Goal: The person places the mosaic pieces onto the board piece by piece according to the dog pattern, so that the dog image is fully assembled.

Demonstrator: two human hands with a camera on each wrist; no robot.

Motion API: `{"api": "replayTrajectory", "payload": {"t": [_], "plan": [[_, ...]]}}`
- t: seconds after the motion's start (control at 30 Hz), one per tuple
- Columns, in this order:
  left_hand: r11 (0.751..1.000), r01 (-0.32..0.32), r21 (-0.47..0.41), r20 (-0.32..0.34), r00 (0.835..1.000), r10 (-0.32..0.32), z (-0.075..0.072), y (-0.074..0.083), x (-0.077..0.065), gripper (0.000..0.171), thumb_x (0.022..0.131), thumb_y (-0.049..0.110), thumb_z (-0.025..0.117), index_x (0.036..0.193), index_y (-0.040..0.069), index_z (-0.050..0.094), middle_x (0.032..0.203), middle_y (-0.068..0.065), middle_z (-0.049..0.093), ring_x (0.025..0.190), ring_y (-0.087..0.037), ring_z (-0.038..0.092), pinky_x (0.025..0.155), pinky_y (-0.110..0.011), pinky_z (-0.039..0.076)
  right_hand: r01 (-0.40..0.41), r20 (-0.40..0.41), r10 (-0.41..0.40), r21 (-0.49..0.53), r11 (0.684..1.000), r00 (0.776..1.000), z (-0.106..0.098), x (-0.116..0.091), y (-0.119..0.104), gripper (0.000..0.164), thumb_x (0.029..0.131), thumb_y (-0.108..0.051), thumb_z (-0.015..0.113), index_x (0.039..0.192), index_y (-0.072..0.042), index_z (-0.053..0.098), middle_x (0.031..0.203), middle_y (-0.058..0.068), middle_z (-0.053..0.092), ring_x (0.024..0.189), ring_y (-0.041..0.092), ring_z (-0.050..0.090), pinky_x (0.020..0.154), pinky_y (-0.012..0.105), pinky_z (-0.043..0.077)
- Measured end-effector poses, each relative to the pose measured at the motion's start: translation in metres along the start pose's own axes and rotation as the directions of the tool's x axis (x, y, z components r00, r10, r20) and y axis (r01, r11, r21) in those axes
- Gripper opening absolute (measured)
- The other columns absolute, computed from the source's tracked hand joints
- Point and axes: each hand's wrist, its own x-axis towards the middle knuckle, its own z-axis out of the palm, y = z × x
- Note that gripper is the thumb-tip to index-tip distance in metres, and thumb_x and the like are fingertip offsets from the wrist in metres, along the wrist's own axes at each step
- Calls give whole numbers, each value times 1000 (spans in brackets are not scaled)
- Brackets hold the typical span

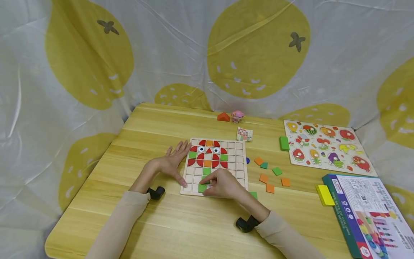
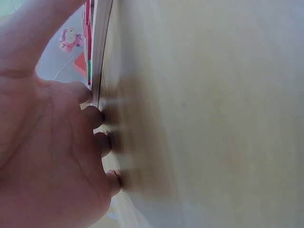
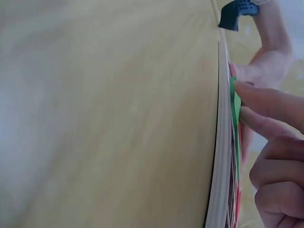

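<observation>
A wooden grid board (image 1: 239, 165) lies on the table with red, orange, green and eye-marked tiles forming a figure in its left columns. My right hand (image 1: 225, 184) is over the board's near edge, pinching a green square tile (image 1: 202, 188) between thumb and index finger. In the right wrist view that green tile (image 3: 236, 105) stands tilted up at the board's surface, its other fingers curled below. My left hand (image 1: 171, 164) lies spread along the board's left side, its thumb touching the near left corner. The left wrist view shows the left fingertips (image 2: 102, 143) down on the table beside the board.
Loose orange tiles (image 1: 263, 178) and green tiles (image 1: 277, 171) lie right of the board. A small pattern card (image 1: 244, 134), a red triangular block (image 1: 223, 117) and a pink figurine (image 1: 237, 116) are behind it. Farther right are a fruit puzzle (image 1: 318, 147) and a box (image 1: 372, 216).
</observation>
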Motion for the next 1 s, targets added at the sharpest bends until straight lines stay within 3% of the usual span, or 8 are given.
{"api": "replayTrajectory", "payload": {"t": [0.13, 0.3, 0.67, 1.0], "plan": [[1000, -2, -1, 2, 1000, 2, 0, 0, 0, 147, 56, 57, 87, 154, 8, -12, 160, -16, -22, 148, -39, -18, 115, -67, -9, -17, -19, 17, -13, 1000, 1000, 2, 0, -2, 20, 74, -16, 82, 93, -19, 80, 47, -8, 46, 44, 4, 37, 42, 18, 24], [1000, -2, 9, 2, 1000, 2, 1, -1, 1, 148, 55, 58, 86, 154, 8, -12, 160, -16, -22, 148, -39, -18, 115, -67, -9, -30, -61, 24, -104, 994, 998, 1, -2, -3, 18, 73, -20, 84, 90, -22, 80, 49, -9, 53, 46, 5, 43, 41, 19, 26], [1000, 1, 21, 4, 1000, -1, 1, -1, 1, 148, 55, 59, 86, 154, 9, -13, 160, -16, -22, 148, -39, -18, 116, -66, -8, -37, -114, 12, -218, 975, 993, 0, -5, -6, 18, 69, -24, 86, 86, -23, 80, 52, -9, 52, 52, 6, 45, 45, 21, 30], [999, 22, 24, 13, 1000, -22, -3, 0, 2, 148, 55, 59, 86, 155, 10, -11, 161, -14, -21, 149, -38, -17, 116, -66, -6, 67, 53, -61, -106, 992, 997, -10, -3, 0, 19, 82, -21, 78, 101, -21, 78, 53, -7, 57, 47, 4, 37, 44, 17, 25]]}}
